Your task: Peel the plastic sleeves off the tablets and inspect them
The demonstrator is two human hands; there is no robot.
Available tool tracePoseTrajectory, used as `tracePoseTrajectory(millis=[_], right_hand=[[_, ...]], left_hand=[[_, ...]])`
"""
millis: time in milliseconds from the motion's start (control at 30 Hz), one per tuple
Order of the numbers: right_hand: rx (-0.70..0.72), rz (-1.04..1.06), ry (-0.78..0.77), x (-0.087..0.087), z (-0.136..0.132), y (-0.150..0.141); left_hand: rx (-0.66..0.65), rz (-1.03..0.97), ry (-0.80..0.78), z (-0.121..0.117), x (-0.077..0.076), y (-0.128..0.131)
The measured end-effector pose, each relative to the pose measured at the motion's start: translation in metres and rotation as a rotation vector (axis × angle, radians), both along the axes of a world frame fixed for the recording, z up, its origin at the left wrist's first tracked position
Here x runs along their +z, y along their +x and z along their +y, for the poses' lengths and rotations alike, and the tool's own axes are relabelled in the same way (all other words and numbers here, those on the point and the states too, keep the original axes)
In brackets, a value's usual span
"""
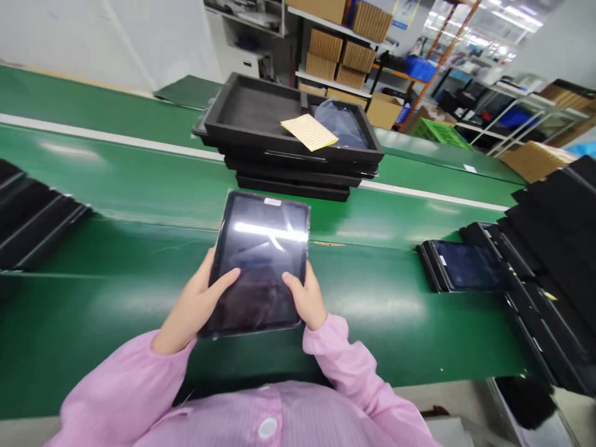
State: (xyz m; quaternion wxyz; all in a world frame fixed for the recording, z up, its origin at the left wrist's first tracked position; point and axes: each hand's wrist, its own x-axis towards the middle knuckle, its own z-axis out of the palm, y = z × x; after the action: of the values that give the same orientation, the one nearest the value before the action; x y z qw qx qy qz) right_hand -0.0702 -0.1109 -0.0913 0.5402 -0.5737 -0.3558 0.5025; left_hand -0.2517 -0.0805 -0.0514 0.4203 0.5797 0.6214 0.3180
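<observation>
A dark tablet (261, 267) with a glossy screen is held up in front of me, over the green bench. A small white label (272, 202) sits at its top edge, and light streaks reflect across the glass. My left hand (200, 295) grips its left side, thumb lying on the screen. On the opposite edge my right hand (307, 297) holds it the same way, thumb on the front. The fingers behind the tablet are hidden. Beyond it stands a stack of black foam trays (293, 146), the top one bearing a yellow sheet of small labels (310, 131) and a clear plastic bag (342, 121).
Another tablet (470, 266) lies to the right on a dark stack, beside a leaning pile of black trays (554, 248). More black trays (37, 217) are at the left edge. The green bench (372, 316) runs across. Shelves with cardboard boxes (323, 46) stand behind.
</observation>
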Motion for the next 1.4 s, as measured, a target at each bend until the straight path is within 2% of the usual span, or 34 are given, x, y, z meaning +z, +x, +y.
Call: tracePoseTrajectory(millis=[100, 167, 267, 300, 367, 433, 500, 567, 633, 700, 800, 933, 1133, 1300, 1400], right_hand=[[-0.098, -0.029, 0.030, 0.017, -0.012, 0.023], [-0.111, -0.011, -0.030, 0.022, -0.022, 0.046], [-0.179, -0.009, -0.184, 0.018, -0.039, 0.083], [-0.190, -0.016, -0.219, 0.014, -0.044, 0.095], [-0.208, -0.037, -0.267, 0.007, -0.054, 0.115], [-0.227, -0.068, -0.288, -0.001, -0.059, 0.129], [-0.244, -0.107, -0.296, -0.008, -0.057, 0.138], [-0.243, -0.147, -0.288, -0.016, -0.050, 0.139], [-0.222, -0.191, -0.270, -0.025, -0.039, 0.134], [-0.195, -0.249, -0.249, -0.031, -0.030, 0.126], [-0.162, -0.376, -0.226, -0.035, -0.022, 0.115], [-0.170, -0.577, -0.237, -0.036, -0.025, 0.110], [-0.191, -0.794, -0.221, -0.042, -0.038, 0.115], [-0.214, -0.858, -0.120, -0.035, -0.042, 0.107], [-0.089, -0.777, -0.057, -0.029, -0.038, 0.081]], left_hand=[[-0.024, -0.144, 0.044, -0.008, 0.005, 0.023], [-0.125, -0.143, 0.041, -0.011, 0.001, 0.034], [-0.347, -0.091, -0.016, -0.010, -0.010, 0.036], [-0.374, -0.056, -0.011, -0.009, -0.014, 0.033], [-0.286, 0.038, 0.046, -0.004, -0.022, 0.020], [-0.071, 0.154, 0.110, 0.000, -0.030, 0.003], [0.101, 0.250, 0.088, 0.003, -0.037, -0.012], [0.138, 0.279, -0.026, 0.003, -0.043, -0.021], [0.097, 0.237, -0.148, 0.002, -0.048, -0.023], [0.063, 0.163, -0.194, 0.000, -0.051, -0.022], [0.067, 0.062, -0.156, -0.001, -0.054, -0.020], [0.053, -0.015, -0.122, -0.001, -0.058, -0.017], [0.057, 0.133, -0.099, -0.007, -0.065, -0.005], [0.051, 0.218, -0.080, -0.008, -0.070, -0.001], [0.061, 0.231, -0.032, -0.008, -0.072, 0.001]])
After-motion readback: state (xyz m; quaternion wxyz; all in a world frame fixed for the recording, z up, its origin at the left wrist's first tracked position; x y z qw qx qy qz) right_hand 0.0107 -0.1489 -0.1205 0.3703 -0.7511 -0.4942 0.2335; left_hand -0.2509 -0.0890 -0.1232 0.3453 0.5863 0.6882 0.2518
